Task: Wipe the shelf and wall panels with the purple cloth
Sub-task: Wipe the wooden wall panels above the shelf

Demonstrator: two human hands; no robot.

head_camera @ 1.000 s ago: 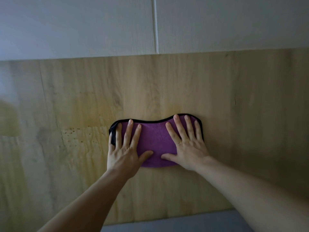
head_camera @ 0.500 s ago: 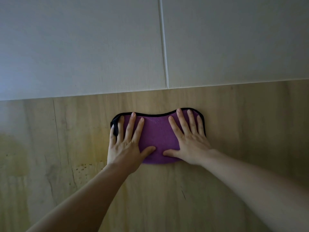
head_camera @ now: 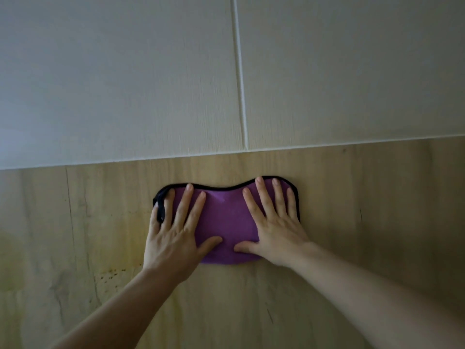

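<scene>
The purple cloth (head_camera: 224,222), edged in black, lies flat against a light wooden panel (head_camera: 364,197). My left hand (head_camera: 173,235) presses on its left part with fingers straight and spread. My right hand (head_camera: 274,227) presses on its right part the same way, thumb pointing inward. The cloth's top edge sits a short way below the seam where the wood meets the pale grey wall panels (head_camera: 125,84).
A vertical joint (head_camera: 240,71) divides the two pale grey panels above. Dark specks and yellowish stains (head_camera: 110,274) mark the wood at the lower left of the cloth. Wood grain cracks run down the left side.
Both hands have pushed the cloth upward along the wooden panel toward the grey panels' seam. The speckled stain now lies below the cloth.
</scene>
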